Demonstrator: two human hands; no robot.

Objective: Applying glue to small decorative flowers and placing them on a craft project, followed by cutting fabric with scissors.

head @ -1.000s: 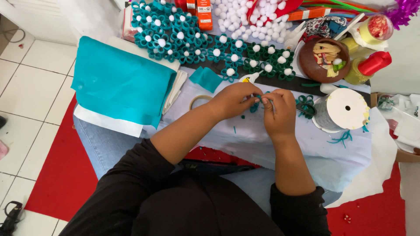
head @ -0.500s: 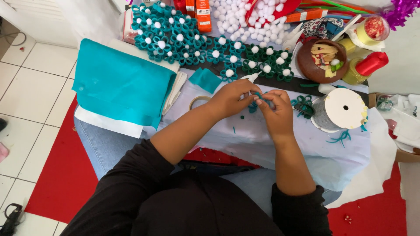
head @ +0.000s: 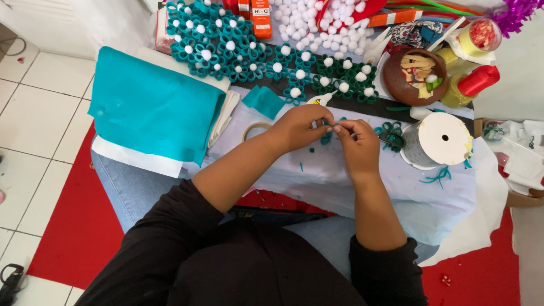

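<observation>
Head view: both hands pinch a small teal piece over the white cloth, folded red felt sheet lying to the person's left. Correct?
Not quite. The head view shows the folded felt sheet is teal, not red. The rest holds: the left hand and right hand pinch a small teal piece over the white cloth.

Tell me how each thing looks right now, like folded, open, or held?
Left hand: pinching the small teal piece.
Right hand: pinching it too.
Small teal piece: held between both hands.
Teal felt sheet: folded, lying flat.
Spool: lying on its side.
Brown bowl: holding scraps.
</observation>
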